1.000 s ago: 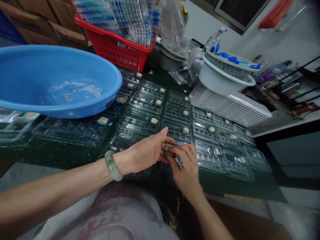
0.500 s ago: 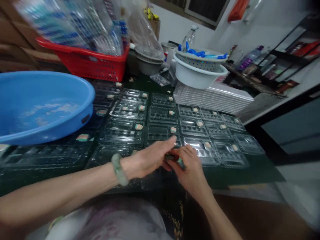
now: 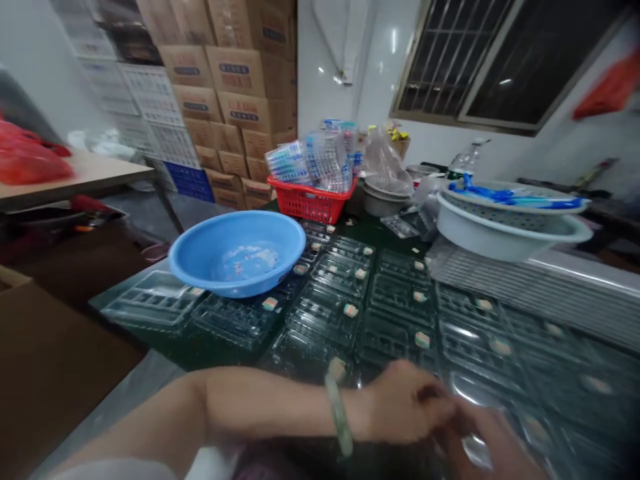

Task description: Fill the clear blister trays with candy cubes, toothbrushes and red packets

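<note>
My left hand (image 3: 405, 405), with a pale green bangle (image 3: 340, 417) on its wrist, is low in the head view, its fingers curled in toward my right hand (image 3: 493, 441). The right hand is smeared by motion and touches the left. Whatever sits between them is hidden. Both hands hover over the near row of clear plastic blister trays (image 3: 395, 313) that cover the dark green table. Many trays hold one small striped block (image 3: 351, 310) each.
A blue basin (image 3: 200, 257) rests on trays at the left. Behind it stand a red basket (image 3: 310, 200) of packaged goods, grey bowls and a white bowl with a colander (image 3: 500, 233) on a stack of white trays (image 3: 525, 287). Cardboard boxes (image 3: 235, 73) line the back wall.
The view has swung upward and left, so the hands dropped to the bottom edge and the room's back wall came into sight. The hands stay together over the near trays.
</note>
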`<move>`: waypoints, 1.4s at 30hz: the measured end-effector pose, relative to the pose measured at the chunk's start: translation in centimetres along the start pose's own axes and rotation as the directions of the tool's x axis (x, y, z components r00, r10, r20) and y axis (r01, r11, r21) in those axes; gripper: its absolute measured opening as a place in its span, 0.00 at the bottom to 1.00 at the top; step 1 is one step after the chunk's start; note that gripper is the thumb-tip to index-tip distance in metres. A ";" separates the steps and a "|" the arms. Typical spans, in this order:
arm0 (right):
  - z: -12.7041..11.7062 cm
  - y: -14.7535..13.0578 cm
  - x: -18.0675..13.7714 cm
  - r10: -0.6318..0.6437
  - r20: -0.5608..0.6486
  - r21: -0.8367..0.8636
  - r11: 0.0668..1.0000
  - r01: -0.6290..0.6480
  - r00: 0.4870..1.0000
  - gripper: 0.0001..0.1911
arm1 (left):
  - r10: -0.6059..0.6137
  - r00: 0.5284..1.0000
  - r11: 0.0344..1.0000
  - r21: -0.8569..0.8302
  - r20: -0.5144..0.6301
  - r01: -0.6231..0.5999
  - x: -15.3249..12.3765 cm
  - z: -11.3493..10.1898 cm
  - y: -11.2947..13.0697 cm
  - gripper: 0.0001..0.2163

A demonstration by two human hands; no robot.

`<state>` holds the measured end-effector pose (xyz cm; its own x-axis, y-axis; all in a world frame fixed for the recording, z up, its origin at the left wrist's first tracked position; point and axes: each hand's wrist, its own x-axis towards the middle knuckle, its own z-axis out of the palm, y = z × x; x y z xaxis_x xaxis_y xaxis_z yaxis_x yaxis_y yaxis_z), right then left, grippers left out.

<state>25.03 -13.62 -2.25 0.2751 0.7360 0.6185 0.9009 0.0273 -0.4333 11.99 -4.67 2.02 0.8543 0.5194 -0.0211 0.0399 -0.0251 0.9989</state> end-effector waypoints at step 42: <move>-3.6 -2.4 1.1 0.310 0.077 0.463 0.831 -0.310 0.948 0.03 | -0.311 0.950 0.924 -0.225 0.021 0.308 3.4 0.6 1.0 0.13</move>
<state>24.38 -15.33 1.88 0.5146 0.7577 0.4014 0.5080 0.1077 -0.8546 15.25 -3.47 2.95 0.8099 0.4836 -0.3320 0.1835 0.3287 0.9264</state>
